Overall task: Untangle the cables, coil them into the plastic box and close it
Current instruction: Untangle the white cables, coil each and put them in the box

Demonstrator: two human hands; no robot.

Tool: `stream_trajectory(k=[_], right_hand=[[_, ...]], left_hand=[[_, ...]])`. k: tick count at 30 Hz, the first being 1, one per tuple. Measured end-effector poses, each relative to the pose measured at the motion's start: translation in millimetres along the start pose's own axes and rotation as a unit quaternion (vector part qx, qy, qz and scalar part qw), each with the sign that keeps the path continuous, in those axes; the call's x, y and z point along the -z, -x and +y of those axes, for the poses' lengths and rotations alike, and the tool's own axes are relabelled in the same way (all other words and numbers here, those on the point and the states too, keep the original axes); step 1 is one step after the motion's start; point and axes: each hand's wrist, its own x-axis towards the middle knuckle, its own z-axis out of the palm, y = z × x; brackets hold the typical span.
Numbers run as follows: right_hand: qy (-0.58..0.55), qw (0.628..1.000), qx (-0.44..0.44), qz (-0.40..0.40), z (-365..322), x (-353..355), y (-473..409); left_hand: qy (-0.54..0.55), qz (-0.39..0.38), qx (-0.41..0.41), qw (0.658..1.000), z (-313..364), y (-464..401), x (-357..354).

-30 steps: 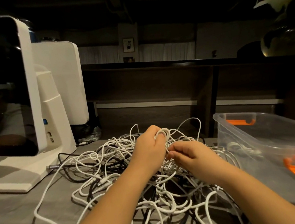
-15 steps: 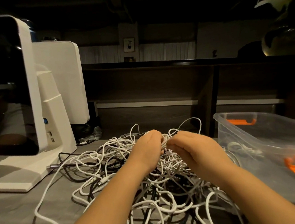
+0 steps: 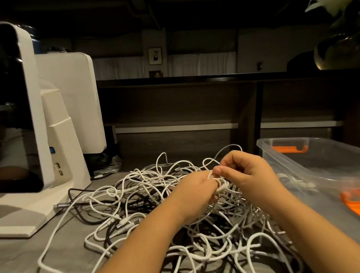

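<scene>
A big tangle of white and dark cables [image 3: 150, 204] lies on the grey table in front of me. My left hand [image 3: 192, 194] is closed around a small coil of white cable [image 3: 221, 186] above the middle of the pile. My right hand [image 3: 249, 173] sits just to its right, thumb and fingers pinching a strand of that same white cable at the coil's top. A clear plastic box [image 3: 321, 167] with orange latches stands open at the right, with a bit of white cable inside it.
A white machine with a dark screen [image 3: 32, 127] stands on the table at the left, its base reaching the cable pile. A dark shelf unit [image 3: 193, 104] runs behind the table. A vase with flowers [image 3: 345, 41] is at the upper right.
My right hand has lifted and shifted right, pulling a strand up from the coil. My left hand has dropped slightly and keeps its hold on the coil.
</scene>
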Motion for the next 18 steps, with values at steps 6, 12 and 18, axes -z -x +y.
stream_trajectory(k=[6,12,18], right_hand=[[0.092,0.995,0.008,-0.034,7.5,-3.7,-2.1],[0.203,0.967,0.038,-0.147,-0.3,-14.7,4.5],[0.214,0.958,0.063,-0.182,-12.7,-22.8,9.4]], left_hand=[[0.083,0.036,0.012,0.996,-0.1,0.8,1.6],[0.048,0.169,-0.004,0.985,-4.4,-2.7,5.5],[0.027,0.253,0.023,0.967,-10.6,-6.9,6.2]])
